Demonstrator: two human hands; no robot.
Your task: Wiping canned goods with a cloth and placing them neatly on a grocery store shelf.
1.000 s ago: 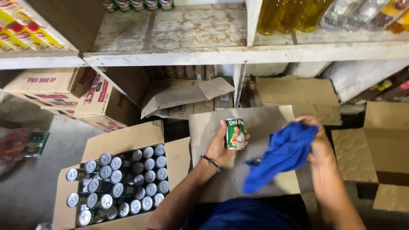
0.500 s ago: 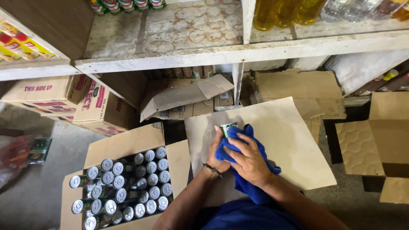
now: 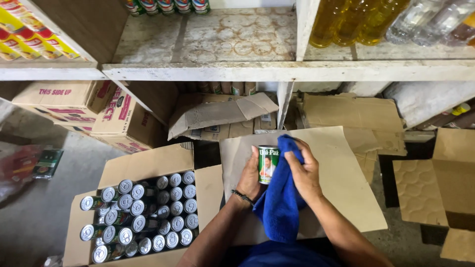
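Note:
My left hand (image 3: 251,174) grips a small green-labelled tin can (image 3: 268,163) upright in front of me. My right hand (image 3: 306,172) holds a blue cloth (image 3: 280,203) pressed against the can's right side; the cloth hangs down below both hands. Just left of my arms an open cardboard box (image 3: 148,165) is packed with several similar cans, silver tops up.
A flat cardboard sheet (image 3: 341,168) lies under my hands. Other cardboard boxes (image 3: 74,101) sit under the white shelf (image 3: 277,70), which carries yellow oil bottles (image 3: 346,22) and cans (image 3: 166,6). More flattened cartons (image 3: 430,183) lie at right.
The right hand brought the blue cloth from the right onto the can, covered it, and now has shifted it to the can's right side, exposing the label again.

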